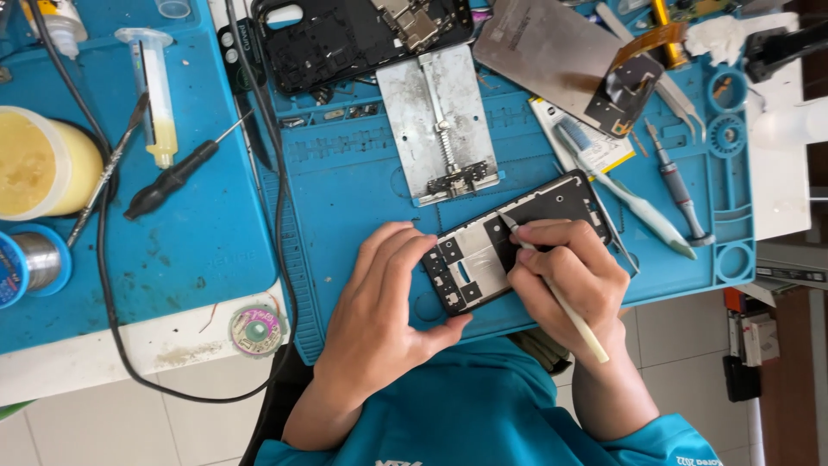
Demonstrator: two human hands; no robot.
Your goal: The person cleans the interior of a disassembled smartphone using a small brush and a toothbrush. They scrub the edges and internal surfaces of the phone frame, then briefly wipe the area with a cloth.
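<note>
An opened phone frame (pixel 483 259) with a bare black and silver inside lies tilted on the blue work mat (pixel 345 190). My left hand (pixel 384 302) grips its lower left end, thumb under the corner and fingers on the top edge. My right hand (pixel 569 272) holds a cream plastic pry stick (pixel 561 298) like a pen. The stick's tip touches the inside of the frame near its middle.
Further back lie a metal clamp plate (pixel 440 121), a black phone back housing (pixel 345 39), a screen panel with a flex cable (pixel 561 60), tweezers, a screwdriver (pixel 681 185) and a toothbrush (pixel 630 203). On the left mat sit a syringe (pixel 155 91), a yellowish tub (pixel 43 164), a solder spool (pixel 30 259) and a black cable (pixel 280 207).
</note>
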